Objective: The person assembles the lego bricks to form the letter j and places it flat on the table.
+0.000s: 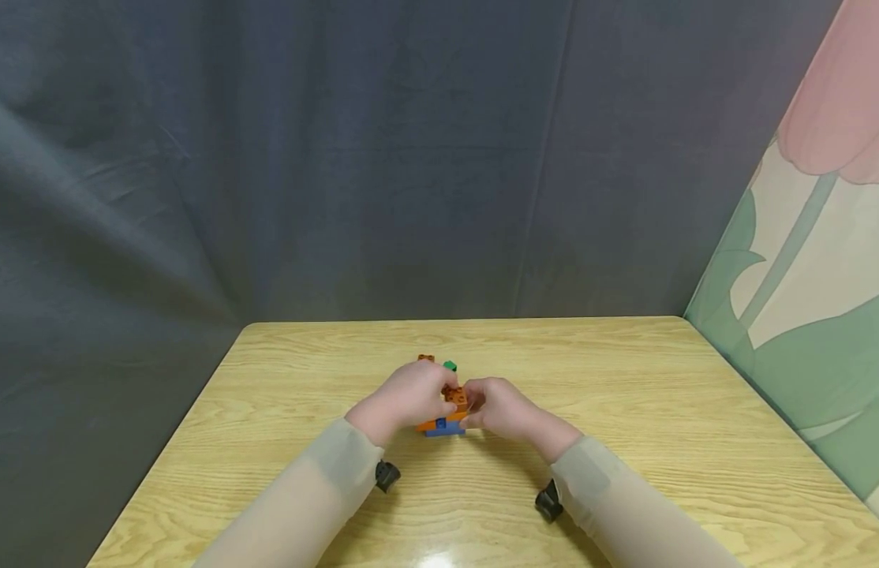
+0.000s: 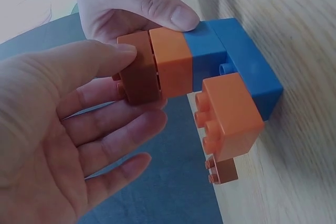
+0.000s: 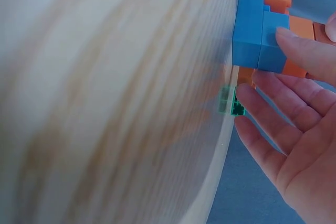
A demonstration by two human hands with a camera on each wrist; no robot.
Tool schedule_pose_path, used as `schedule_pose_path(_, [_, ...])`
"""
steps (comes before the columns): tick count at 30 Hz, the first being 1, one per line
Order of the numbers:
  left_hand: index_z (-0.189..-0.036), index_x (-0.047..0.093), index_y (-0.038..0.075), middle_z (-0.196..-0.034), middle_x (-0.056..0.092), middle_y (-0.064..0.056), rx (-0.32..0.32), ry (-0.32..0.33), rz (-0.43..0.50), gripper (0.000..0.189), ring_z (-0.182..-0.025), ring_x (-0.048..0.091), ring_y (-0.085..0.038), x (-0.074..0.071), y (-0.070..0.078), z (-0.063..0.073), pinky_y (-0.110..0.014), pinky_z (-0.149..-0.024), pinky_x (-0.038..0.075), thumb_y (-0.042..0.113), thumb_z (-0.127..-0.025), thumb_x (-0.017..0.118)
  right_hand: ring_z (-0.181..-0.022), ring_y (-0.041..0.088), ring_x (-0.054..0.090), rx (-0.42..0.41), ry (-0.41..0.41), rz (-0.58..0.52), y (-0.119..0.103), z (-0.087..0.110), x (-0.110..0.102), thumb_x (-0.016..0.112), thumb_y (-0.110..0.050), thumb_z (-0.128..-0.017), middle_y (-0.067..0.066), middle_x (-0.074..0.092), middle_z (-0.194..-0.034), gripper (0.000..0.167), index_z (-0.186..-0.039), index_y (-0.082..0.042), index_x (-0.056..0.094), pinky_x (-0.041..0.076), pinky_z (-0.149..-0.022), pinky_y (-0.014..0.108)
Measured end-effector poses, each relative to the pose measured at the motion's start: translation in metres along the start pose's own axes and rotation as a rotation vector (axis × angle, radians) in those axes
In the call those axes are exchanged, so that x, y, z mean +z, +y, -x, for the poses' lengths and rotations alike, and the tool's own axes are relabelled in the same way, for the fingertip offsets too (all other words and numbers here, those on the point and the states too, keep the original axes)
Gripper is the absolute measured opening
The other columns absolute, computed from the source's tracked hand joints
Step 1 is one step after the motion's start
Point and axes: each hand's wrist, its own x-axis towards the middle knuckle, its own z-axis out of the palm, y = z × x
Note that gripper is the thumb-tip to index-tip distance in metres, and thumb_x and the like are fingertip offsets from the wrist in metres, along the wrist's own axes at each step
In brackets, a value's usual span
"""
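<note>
While a dark cloth (image 1: 411,158) is hanging across the rear and left, a floral panel (image 1: 787,315) is standing along the right side. The wood-grained tabletop (image 1: 624,473) is carrying all the blocks. Two pale sleeves (image 1: 297,497) are reaching in from the near side, and a black wrist device (image 1: 387,476) is showing beside each cuff.

The left hand (image 1: 411,392) is working at the top of the stack, and the right hand (image 1: 506,410) is facing it from the other side. The stack (image 1: 455,409) is standing on the tabletop between the two hands. Its long blue block (image 2: 249,61) is forming the base and is bearing an orange side block (image 2: 236,116) at one end. At the other end a smaller blue block (image 2: 207,51), an orange upper block (image 2: 173,64) and a reddish-brown block (image 2: 139,74) are rising in that order, a thin gap showing beneath the last.

The left fingers (image 2: 126,127) are closing narrowly on the reddish-brown block, the thumb lying on its near face and the others passing behind or below. The right thumb is pressing the smaller blue block near its joint with the orange upper block; the right fingers (image 3: 273,121) are extending along the opposite side, their exact contact being partly hidden.

A loose brown block (image 1: 426,358) and a green block (image 1: 450,366) are lying beyond the hands.
</note>
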Motion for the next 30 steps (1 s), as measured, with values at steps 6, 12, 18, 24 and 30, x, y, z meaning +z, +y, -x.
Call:
schedule_pose_path(6, [-0.095,0.074,0.017,-0.074,0.058,0.012,-0.001,-0.002,-0.019,0.009,-0.063,0.052,-0.010,-0.0020,0.0013,-0.0008,-0.026,-0.063,0.047,0.023,-0.089,0.076,-0.082,0.016,0.060,0.000,-0.001,-0.006,-0.0011,-0.0005,0.0001,0.080,-0.006,-0.083,-0.005,0.065,-0.087,0.018,-0.093,-0.015,0.067,0.051,-0.072,0.036])
schedule_pose_path(12, [-0.093,0.073,0.017,-0.072,0.058,0.010,-0.009,-0.014,-0.040,0.008,-0.061,0.050,-0.010,-0.0043,0.0058,-0.0008,-0.025,-0.061,0.044,0.023,-0.089,0.076,-0.082,0.015,0.060,0.007,-0.001,-0.009,-0.0012,-0.0005,-0.0004,0.080,-0.008,-0.083,-0.005,0.064,-0.087,0.017,-0.091,-0.015,0.067,0.051,-0.072,0.037])
schedule_pose_path(18, [-0.109,0.074,0.016,-0.092,0.066,0.008,-0.034,-0.018,-0.008,0.022,-0.072,0.055,-0.007,-0.0039,0.0066,-0.0024,-0.025,-0.069,0.048,0.024,-0.089,0.077,-0.077,0.017,0.056,0.020,0.009,-0.005,-0.0011,0.0016,-0.0036,0.081,-0.008,-0.082,-0.003,0.062,-0.084,0.019,-0.086,-0.011,0.062,0.049,-0.068,0.037])
schedule_pose_path(24, [-0.112,0.074,0.016,-0.095,0.068,0.008,-0.030,-0.017,0.000,0.025,-0.074,0.056,-0.006,-0.0018,0.0026,-0.0027,-0.025,-0.071,0.049,0.025,-0.089,0.077,-0.079,0.015,0.059,0.012,0.007,0.003,-0.0006,-0.0003,-0.0028,0.080,-0.007,-0.082,-0.004,0.062,-0.084,0.019,-0.085,-0.012,0.062,0.050,-0.070,0.035])
schedule_pose_path(30, [-0.111,0.074,0.015,-0.094,0.068,0.007,-0.019,-0.014,-0.023,0.024,-0.072,0.055,-0.007,-0.0030,0.0001,0.0005,-0.025,-0.069,0.048,0.026,-0.089,0.076,-0.080,0.016,0.059,0.013,-0.002,0.000,-0.0022,-0.0033,0.0003,0.080,-0.007,-0.083,-0.003,0.063,-0.084,0.020,-0.084,-0.011,0.061,0.050,-0.069,0.036])
